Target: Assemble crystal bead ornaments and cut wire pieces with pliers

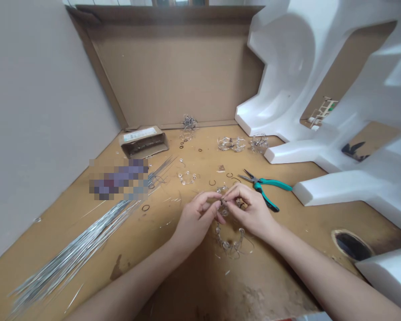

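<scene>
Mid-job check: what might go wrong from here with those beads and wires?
Slipping: the left hand and right hand pinch the beaded wire piece only by their fingertips, so it might slip.
Snagging: thin wire strands stick out from its near side and could catch or prick a finger.
Knocking: the teal-handled needle-nose pliers lie open close beside the right hand, which may bump them.

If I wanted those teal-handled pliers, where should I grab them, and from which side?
Probably by both teal handles, from above and the near side: they splay rightward, the slim nose points away leftward, and the farther handle's tip sits right by the white molded piece.
</scene>
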Demonstrator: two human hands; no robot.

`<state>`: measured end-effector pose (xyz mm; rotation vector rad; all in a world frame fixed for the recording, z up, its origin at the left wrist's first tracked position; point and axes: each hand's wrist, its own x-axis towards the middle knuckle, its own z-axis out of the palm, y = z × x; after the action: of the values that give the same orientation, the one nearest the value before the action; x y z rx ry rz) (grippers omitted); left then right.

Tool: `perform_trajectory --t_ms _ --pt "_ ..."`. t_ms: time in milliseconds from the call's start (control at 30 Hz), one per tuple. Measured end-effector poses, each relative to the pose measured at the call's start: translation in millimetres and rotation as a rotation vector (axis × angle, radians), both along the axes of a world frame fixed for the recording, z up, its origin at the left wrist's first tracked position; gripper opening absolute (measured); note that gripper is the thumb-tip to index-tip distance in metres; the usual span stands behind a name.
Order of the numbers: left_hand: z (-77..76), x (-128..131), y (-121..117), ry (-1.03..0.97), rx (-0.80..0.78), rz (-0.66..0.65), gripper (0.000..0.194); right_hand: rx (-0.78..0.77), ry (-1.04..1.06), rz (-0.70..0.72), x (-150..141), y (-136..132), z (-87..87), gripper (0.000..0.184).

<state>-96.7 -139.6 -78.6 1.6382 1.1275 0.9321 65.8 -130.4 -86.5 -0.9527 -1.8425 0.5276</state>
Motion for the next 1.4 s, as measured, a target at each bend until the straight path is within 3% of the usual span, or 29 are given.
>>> perform_trajectory --t_ms 233,433,567,667,733,833,900,1067,1233,1400 --pt "-8.3 -2.0 4.9 0.015 0.052 0.003 0.018 -0.004 -0.021 0.013 -2.3 -2.4 2.8 0.010" --pt "-8.8 -3.9 9.4 0.121 0.343 0.061 0.011 -0.072 0.000 0.045 2.1 0.5 7.3 0.010" --pt "-8.5 -12.0 23.8 0.186 0.432 0.088 0.009 -0.181 -0.036 0.041 17.0 7.0 16.4 0.012" --pt "-11.9 -19.3 35.2 0.177 0.376 0.158 0.008 -0.276 -0.054 0.057 28.0 11.3 22.3 0.014" --pt "-13.8 -20.3 37.3 0.123 0.248 0.162 0.005 -0.321 -0.064 0.088 31.2 12.6 23.0 0.013" --pt "-14.0 -15.3 31.3 0.027 0.022 0.023 0.008 -0.363 -0.075 0.103 30.2 12.8 21.0 0.009" --pt "-13.3 -11.2 25.9 0.009 -0.047 -0.054 0.012 -0.384 -0.069 0.087 29.5 12.8 20.6 0.006" --pt "-17.4 -13.2 27.5 0.006 -0.093 -0.054 0.015 -0.446 -0.009 -0.082 40.4 18.6 22.9 0.011" --pt "-25.7 -18.2 36.9 -0.103 -0.157 -0.087 0.017 -0.428 -0.245 -0.165 54.6 25.4 14.8 0.014" --pt "-7.1 -21.7 29.3 0.010 0.035 -0.006 0.017 -0.412 -0.422 -0.125 59.8 25.5 7.8 0.030"
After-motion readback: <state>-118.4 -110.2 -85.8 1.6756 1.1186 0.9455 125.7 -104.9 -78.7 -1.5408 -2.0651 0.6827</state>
